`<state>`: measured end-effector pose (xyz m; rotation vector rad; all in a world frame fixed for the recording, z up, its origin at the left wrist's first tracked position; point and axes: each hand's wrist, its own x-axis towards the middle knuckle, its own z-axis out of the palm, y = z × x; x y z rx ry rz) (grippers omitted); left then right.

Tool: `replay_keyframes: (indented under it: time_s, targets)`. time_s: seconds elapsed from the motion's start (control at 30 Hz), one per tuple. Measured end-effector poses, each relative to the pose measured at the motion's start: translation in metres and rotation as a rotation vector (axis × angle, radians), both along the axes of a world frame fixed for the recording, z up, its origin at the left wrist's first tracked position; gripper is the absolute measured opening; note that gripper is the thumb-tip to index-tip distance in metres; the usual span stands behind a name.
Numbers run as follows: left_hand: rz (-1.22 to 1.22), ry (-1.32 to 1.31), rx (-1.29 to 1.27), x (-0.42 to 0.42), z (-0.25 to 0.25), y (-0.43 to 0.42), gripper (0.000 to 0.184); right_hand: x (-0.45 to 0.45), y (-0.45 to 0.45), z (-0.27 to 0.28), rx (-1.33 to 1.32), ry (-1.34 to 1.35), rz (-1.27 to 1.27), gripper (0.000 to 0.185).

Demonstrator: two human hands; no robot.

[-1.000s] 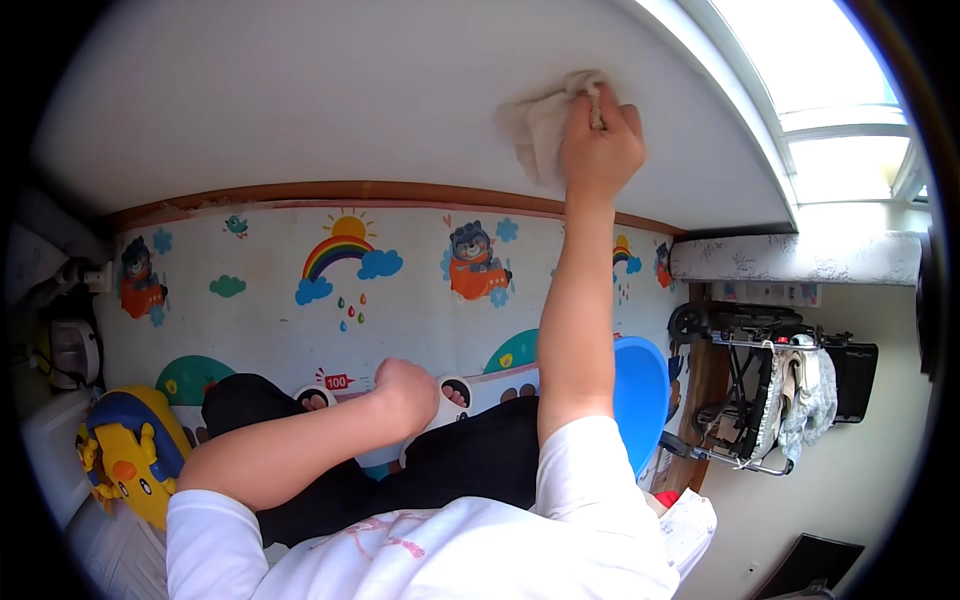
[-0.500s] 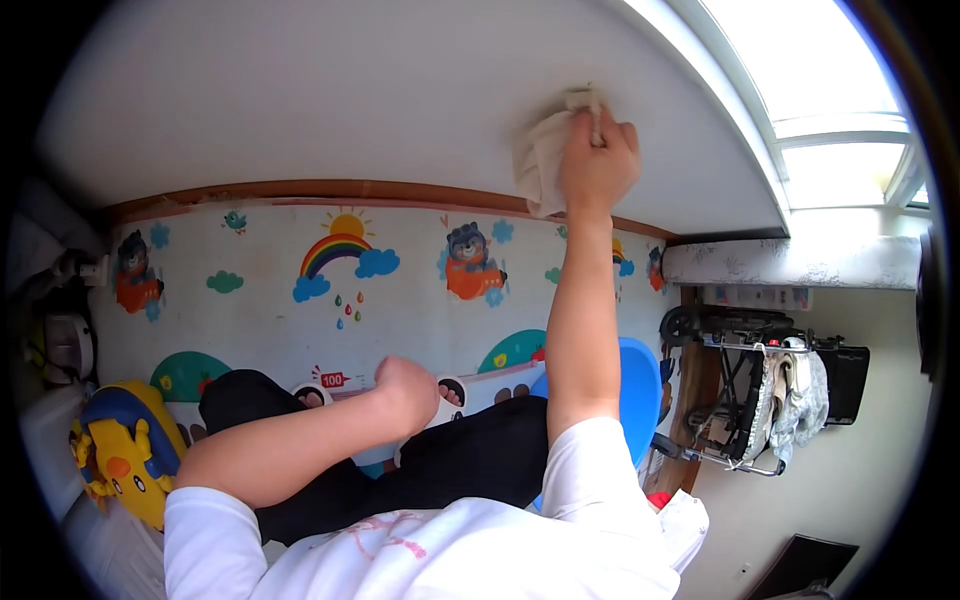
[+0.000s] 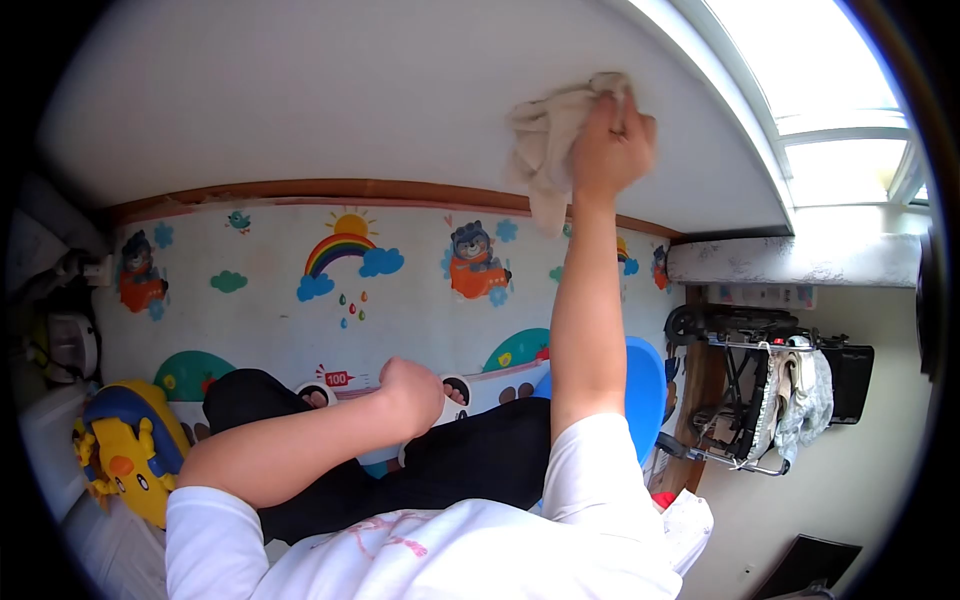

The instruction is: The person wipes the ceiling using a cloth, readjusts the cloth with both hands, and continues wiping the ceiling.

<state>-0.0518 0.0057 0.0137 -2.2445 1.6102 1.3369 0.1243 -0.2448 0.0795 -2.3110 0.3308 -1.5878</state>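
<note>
My right hand (image 3: 612, 150) is raised to the plain white wall (image 3: 330, 110), its fingers closed on a beige cloth (image 3: 548, 135). The cloth is bunched at my fingertips and hangs loose to the left, its lower end near the brown trim strip (image 3: 370, 190). Blur softens the hand and cloth a little. Lower down, my left hand (image 3: 412, 398) is curled into a fist in front of my dark-trousered legs (image 3: 470, 450). Its fingers are turned mostly out of view, and nothing sticks out of it.
Below the trim is a panel with cartoon stickers (image 3: 350, 250). A blue round-edged thing (image 3: 645, 390) stands behind my right arm. To the left sits a yellow and blue toy (image 3: 130, 450). A folded stroller (image 3: 750, 385) and a bright window (image 3: 810, 60) are on the right.
My right hand has shifted slightly up and right along the wall with the cloth, which now spreads and hangs differently. My left hand has stayed in place.
</note>
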Motion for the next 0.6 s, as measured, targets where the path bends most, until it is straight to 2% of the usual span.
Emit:
replay_keyframes:
  time_s: [0.07,0.17,0.27,0.37,0.47,0.6]
  targets:
    - [-0.011,0.018,-0.009,0.002,0.000,0.000,0.044,0.001,0.007,-0.003,-0.063,0.080,0.033,0.022]
    - [-0.018,0.037,0.000,0.002,-0.003,-0.003,0.043,-0.011,-0.001,-0.008,-0.202,0.338,0.149,0.022]
    - [0.012,0.009,-0.011,-0.002,-0.010,-0.005,0.037,-0.004,-0.008,-0.004,0.035,0.003,0.046,0.023]
    - [0.020,0.033,-0.006,0.000,-0.008,-0.003,0.032,0.006,0.006,-0.007,-0.036,-0.022,0.011,0.024]
    - [0.023,0.007,-0.011,0.000,-0.013,-0.004,0.029,-0.003,-0.001,-0.013,-0.223,0.213,0.091,0.025]
    - [0.016,0.008,0.002,0.001,-0.010,-0.007,0.029,-0.003,-0.005,0.004,0.020,0.063,0.048,0.023]
